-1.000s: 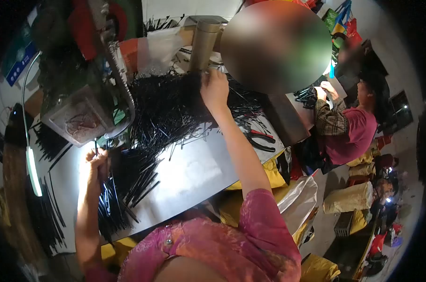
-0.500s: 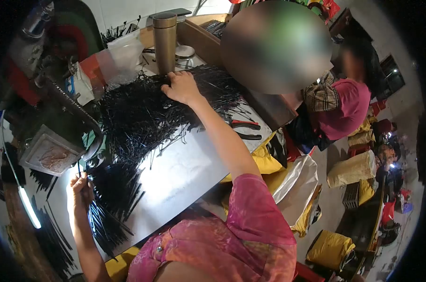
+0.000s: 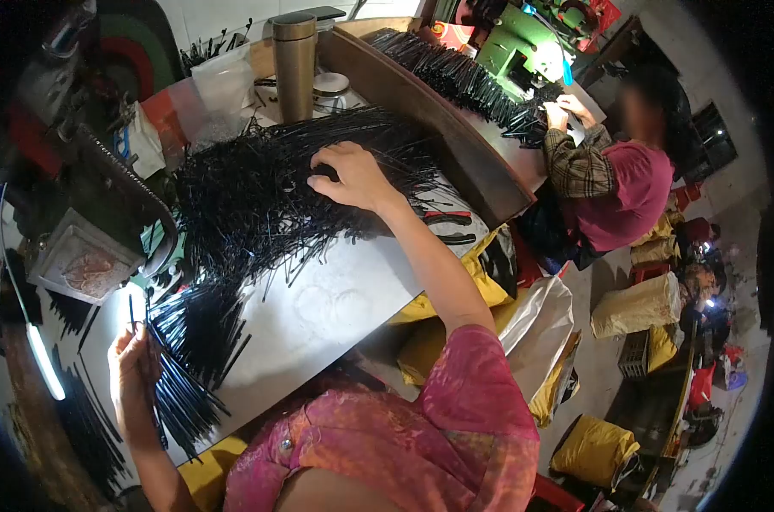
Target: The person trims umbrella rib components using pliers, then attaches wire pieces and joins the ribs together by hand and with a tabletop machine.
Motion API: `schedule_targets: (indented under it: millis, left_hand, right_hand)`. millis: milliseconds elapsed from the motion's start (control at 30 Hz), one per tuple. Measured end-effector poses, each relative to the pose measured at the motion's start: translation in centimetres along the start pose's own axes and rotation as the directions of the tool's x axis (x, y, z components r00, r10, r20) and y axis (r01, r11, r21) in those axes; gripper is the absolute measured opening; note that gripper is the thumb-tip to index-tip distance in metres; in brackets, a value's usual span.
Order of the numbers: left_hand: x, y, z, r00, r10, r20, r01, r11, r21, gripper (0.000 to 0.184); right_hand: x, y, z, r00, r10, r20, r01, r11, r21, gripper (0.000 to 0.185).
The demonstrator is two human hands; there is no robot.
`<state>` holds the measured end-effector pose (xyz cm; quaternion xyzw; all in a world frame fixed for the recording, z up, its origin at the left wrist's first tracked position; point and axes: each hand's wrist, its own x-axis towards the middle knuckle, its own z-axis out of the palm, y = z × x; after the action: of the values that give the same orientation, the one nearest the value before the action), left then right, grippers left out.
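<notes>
My left hand (image 3: 132,358) pinches a thin black rod (image 3: 131,309) upright beside the lamp-lit machine (image 3: 88,264). Just right of that hand, a fan of black rods (image 3: 190,410) lies on the white table. My right hand (image 3: 353,177) rests on the big tangled heap of thin black rods (image 3: 233,205). Its thumb and index finger are apart, and no rod shows between them; the other fingertips are partly hidden. Red-and-black-handled pliers (image 3: 448,218) lie to the right of my right forearm.
A metal flask (image 3: 294,68) and a round lidded jar (image 3: 330,85) stand behind the heap. The wooden divider (image 3: 455,145) borders the table's right side. Beyond it, a co-worker (image 3: 617,183) handles black rods by a green machine (image 3: 515,51). Yellow sacks (image 3: 596,452) sit on the floor.
My right hand has come nearer over the heap and shifted right, its thumb spreading from the index finger. My left hand has dropped slightly down and left, away from the machine, with its rod.
</notes>
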<state>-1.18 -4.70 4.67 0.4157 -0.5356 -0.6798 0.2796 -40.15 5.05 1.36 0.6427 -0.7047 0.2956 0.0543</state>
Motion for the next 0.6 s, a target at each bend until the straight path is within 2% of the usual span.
schedule_targets:
  millis: [33,100,133,167,233,267,300,367,400,467,500,567,600]
  left_hand:
    - [-0.4,0.2,-0.1,1.0,0.0,-0.004,0.0,1.0,-0.002,0.019]
    - [-1.3,0.4,-0.4,0.999,0.037,-0.038,-0.037,0.999,-0.015,0.018]
    - [-1.1,0.3,-1.2,1.0,0.017,-0.025,-0.017,1.0,-0.018,0.017]
    - [-1.6,0.7,-1.3,0.999,-0.016,-0.05,0.016,1.0,-0.017,0.014]
    - [-1.7,0.0,-2.2,0.982,0.056,-0.179,-0.061,0.998,-0.022,0.011]
    - [-2.2,1.0,-3.4,0.998,-0.008,-0.055,0.013,0.996,0.093,0.009]
    - [-1.9,0.2,-4.6,0.991,-0.005,-0.133,0.013,0.998,0.061,0.01]
    - [-2.6,0.9,-5.8,0.981,0.027,-0.194,0.005,0.987,0.163,0.01]
    - [-2.5,1.0,-6.6,0.979,0.022,-0.205,0.011,0.988,0.155,0.011]
    - [-1.6,-0.6,-8.7,0.973,0.102,-0.208,-0.079,0.99,0.116,0.012]
    - [-1.5,-0.6,-8.9,0.97,0.117,-0.213,-0.091,0.988,0.128,0.013]
    - [-2.3,0.6,-7.8,0.976,0.032,-0.216,0.011,0.98,0.197,0.013]
    - [-2.5,0.6,-7.3,0.973,0.043,-0.225,0.007,0.976,0.216,0.013]
  right_hand:
    - [0.0,-0.1,0.1,1.0,-0.004,0.002,0.004,1.0,0.001,0.03]
    - [0.0,-0.4,0.6,0.978,-0.054,-0.202,0.073,0.993,0.089,0.024]
    - [-0.1,-0.5,0.4,0.978,-0.056,-0.198,0.076,0.993,0.093,0.024]
    - [-0.1,-0.5,-0.1,0.953,-0.089,-0.291,0.109,0.993,0.051,0.021]
    - [-0.4,-0.5,-2.2,0.891,-0.147,-0.43,0.146,0.989,-0.035,0.013]
    - [-0.8,-0.2,-3.6,0.919,-0.066,-0.388,0.044,0.997,-0.066,0.013]
    - [-1.3,0.2,-5.0,0.938,0.016,-0.347,-0.055,0.993,-0.102,0.015]
    - [-2.2,0.9,-7.6,0.961,0.258,-0.1,-0.269,0.954,-0.135,0.018]
    - [-2.9,1.9,-8.0,0.959,0.283,-0.031,-0.284,0.941,-0.183,0.021]
    - [-3.8,3.4,-8.2,0.921,0.366,0.132,-0.327,0.912,-0.248,0.029]
    - [-4.0,3.7,-7.9,0.923,0.355,0.147,-0.314,0.917,-0.245,0.029]
    - [-4.2,4.2,-7.0,0.914,0.397,0.086,-0.357,0.885,-0.298,0.026]
    - [-4.1,4.2,-6.6,0.915,0.387,0.117,-0.337,0.89,-0.306,0.025]
